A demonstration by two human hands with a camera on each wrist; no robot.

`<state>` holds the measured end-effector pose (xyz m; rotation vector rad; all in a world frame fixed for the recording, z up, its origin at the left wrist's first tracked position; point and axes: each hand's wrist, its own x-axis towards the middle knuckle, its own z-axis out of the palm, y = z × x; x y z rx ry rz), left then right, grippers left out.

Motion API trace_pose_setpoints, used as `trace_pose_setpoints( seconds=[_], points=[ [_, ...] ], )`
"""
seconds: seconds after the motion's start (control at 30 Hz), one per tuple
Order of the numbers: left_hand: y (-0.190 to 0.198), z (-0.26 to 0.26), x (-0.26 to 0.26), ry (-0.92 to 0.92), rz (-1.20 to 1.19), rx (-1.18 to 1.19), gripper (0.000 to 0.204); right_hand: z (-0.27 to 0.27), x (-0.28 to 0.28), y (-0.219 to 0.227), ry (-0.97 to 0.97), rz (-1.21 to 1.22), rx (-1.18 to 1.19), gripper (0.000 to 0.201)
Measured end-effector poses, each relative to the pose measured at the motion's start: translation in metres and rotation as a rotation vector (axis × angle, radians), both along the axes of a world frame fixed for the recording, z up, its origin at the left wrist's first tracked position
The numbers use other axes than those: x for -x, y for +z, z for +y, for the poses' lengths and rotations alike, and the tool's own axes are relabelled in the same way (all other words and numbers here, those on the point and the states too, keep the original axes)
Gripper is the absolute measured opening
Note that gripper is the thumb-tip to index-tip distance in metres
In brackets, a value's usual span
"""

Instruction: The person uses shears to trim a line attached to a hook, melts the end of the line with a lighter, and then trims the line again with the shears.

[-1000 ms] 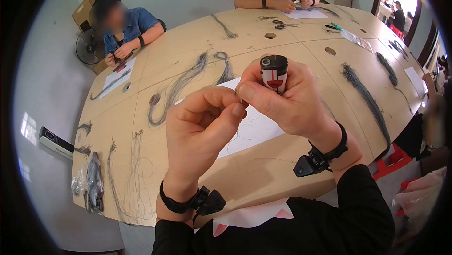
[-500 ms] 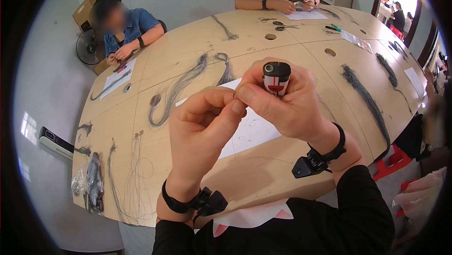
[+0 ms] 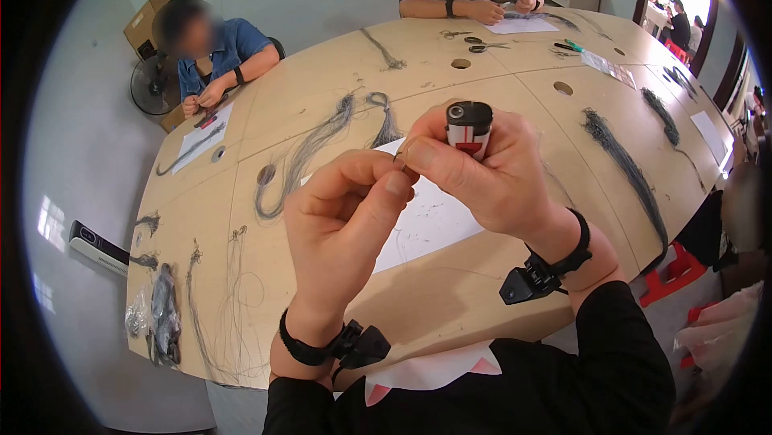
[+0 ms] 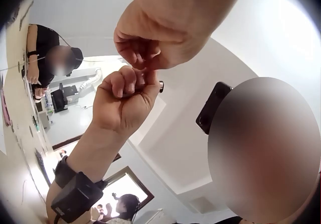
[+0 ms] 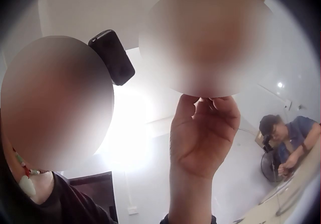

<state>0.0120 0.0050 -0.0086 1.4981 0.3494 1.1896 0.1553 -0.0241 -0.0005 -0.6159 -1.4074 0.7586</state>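
In the head view both hands meet over the white paper. My left hand pinches a thin dark thread between thumb and index finger; a short curved bit shows at the fingertips. My right hand has its fingers wrapped around a black, white and red lighter, its top end up and no flame visible. The right thumb and index tip come together right at the thread. The left wrist view shows the fingertips of both hands meeting, and only the dark end of the lighter.
Grey thread bundles lie on the wooden table: a long looped one, a shorter one and a thick one at right. Loose strands and a plastic bag are at left. Scissors lie farther back. Two people sit across.
The hands have shifted slightly left, and more of the dark thread shows between the fingertips. The lighter has tilted a little in the right hand. The grip of both hands stays the same.
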Motion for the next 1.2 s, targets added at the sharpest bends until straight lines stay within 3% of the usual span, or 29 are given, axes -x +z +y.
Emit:
trace_pose_setpoints(
  seconds=[0.23, 0.4, 0.6, 0.73, 0.87, 0.97, 1.03, 1.13, 1.2],
  points=[
    [0.0, -0.001, 0.0, 0.008, -0.076, -0.012, 0.005, -0.005, -0.003, 0.008, 0.052, -0.068, 0.151, 0.009],
    [-0.002, 0.002, -0.001, 0.018, -0.04, -0.046, 0.005, 0.001, -0.003, -0.002, -0.052, -0.135, -0.015, 0.009],
    [-0.001, 0.001, -0.002, 0.067, -0.042, -0.078, 0.004, -0.005, -0.005, 0.006, -0.018, -0.118, 0.08, 0.007],
    [-0.002, 0.003, 0.0, 0.027, -0.025, -0.095, 0.003, -0.003, -0.002, 0.003, 0.01, -0.059, 0.015, 0.007],
    [-0.002, 0.002, -0.001, 0.041, 0.003, -0.105, 0.004, 0.0, -0.003, -0.003, -0.12, -0.159, -0.012, 0.008],
    [-0.004, 0.003, -0.004, 0.132, -0.01, -0.23, 0.006, -0.001, -0.003, -0.002, -0.151, -0.168, 0.028, 0.01],
    [-0.004, 0.004, -0.004, 0.255, 0.077, -0.458, 0.008, -0.003, -0.004, 0.0, -0.154, -0.158, 0.079, 0.011],
    [-0.006, 0.004, -0.005, 0.224, 0.03, -0.423, 0.008, -0.002, -0.004, 0.001, -0.16, -0.173, 0.072, 0.005],
    [-0.006, 0.004, -0.004, 0.186, 0.018, -0.365, 0.008, -0.001, -0.003, 0.001, -0.074, -0.06, 0.058, 0.01]
  ],
)
